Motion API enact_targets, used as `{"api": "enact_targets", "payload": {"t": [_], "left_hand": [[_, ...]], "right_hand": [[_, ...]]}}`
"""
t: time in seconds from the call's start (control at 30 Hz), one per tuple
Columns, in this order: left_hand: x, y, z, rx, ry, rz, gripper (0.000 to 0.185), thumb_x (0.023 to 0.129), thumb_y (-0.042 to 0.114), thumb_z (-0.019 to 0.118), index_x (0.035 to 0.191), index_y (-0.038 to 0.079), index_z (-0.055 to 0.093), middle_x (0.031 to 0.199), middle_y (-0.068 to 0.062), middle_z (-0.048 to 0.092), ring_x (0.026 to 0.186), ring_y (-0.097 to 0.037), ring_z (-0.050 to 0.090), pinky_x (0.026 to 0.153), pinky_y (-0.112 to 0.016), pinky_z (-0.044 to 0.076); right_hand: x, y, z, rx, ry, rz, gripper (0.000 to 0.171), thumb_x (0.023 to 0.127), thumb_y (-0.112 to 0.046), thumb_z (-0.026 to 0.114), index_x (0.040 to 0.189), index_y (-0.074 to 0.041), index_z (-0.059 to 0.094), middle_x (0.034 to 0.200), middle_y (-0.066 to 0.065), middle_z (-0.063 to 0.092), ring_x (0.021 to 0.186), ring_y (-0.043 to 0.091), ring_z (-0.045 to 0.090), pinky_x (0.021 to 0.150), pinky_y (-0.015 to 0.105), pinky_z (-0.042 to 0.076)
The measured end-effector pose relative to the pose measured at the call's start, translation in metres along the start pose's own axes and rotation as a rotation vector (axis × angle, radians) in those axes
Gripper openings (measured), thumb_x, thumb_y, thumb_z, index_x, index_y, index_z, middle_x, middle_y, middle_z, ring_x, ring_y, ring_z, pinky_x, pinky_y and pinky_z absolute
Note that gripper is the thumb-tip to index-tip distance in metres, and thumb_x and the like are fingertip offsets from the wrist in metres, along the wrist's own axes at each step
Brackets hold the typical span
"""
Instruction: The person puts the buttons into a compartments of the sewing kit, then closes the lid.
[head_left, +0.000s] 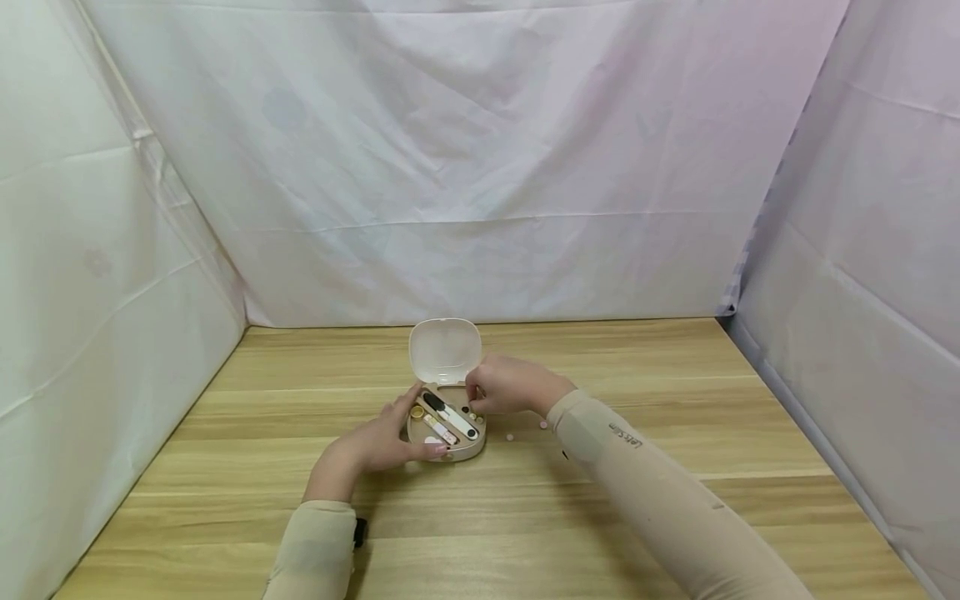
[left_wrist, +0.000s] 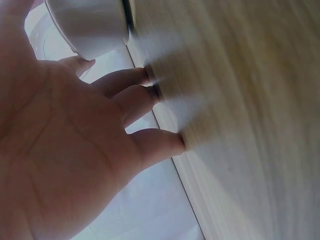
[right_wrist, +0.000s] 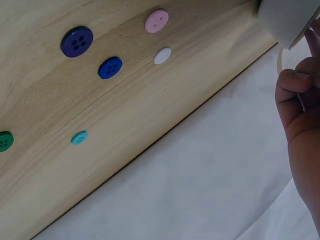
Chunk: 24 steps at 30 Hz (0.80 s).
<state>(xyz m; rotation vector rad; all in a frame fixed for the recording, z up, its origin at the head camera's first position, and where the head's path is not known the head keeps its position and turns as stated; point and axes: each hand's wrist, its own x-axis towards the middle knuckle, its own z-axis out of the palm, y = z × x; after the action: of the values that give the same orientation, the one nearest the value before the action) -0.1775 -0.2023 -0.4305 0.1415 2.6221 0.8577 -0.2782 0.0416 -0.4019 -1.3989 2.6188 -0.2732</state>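
Observation:
A small beige sewing box [head_left: 457, 454] stands open on the wooden table, its white lid [head_left: 444, 350] tilted up at the back. Inside lie a black-and-white tool, a pink strip and several small bits. My left hand [head_left: 408, 427] lies against the box's left side, thumb along its front wall. In the left wrist view its fingers [left_wrist: 150, 97] are straight, tips on the table beside the box [left_wrist: 90, 25]. My right hand [head_left: 480, 393] hovers over the box's right rear corner with curled fingers [right_wrist: 295, 95]; whatever they pinch is hidden.
Loose buttons lie right of the box: dark purple [right_wrist: 77, 41], blue [right_wrist: 110, 67], pink [right_wrist: 156, 21], white [right_wrist: 162, 55], teal [right_wrist: 79, 137] and green [right_wrist: 4, 141]. Two pale ones [head_left: 510, 437] show in the head view. White sheets wall the table's back and sides.

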Motion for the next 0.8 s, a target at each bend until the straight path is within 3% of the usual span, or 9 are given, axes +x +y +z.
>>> {"api": "enact_targets", "payload": {"t": [0.63,0.8], "left_hand": [[0.000,0.000,0.000,-0.014,-0.002,0.003,0.125,0.083,0.066,0.082,0.173,0.031,0.004,0.175,-0.030,0.017,0.161,-0.057,0.016,0.123,-0.079,0.027],[0.000,-0.001,0.000,-0.011,-0.001,-0.001,0.124,0.083,0.066,0.082,0.173,0.031,0.004,0.175,-0.031,0.017,0.161,-0.056,0.016,0.123,-0.078,0.027]], "right_hand": [[-0.006,0.005,-0.007,0.012,0.009,0.032,0.010,0.099,-0.021,0.074,0.093,-0.014,0.079,0.078,-0.005,0.071,0.067,0.006,0.055,0.066,0.025,0.051],[-0.010,0.008,-0.011,0.010,0.017,0.017,0.010,0.098,-0.016,0.072,0.095,-0.012,0.080,0.084,-0.003,0.075,0.071,0.005,0.060,0.070,0.024,0.055]]}}
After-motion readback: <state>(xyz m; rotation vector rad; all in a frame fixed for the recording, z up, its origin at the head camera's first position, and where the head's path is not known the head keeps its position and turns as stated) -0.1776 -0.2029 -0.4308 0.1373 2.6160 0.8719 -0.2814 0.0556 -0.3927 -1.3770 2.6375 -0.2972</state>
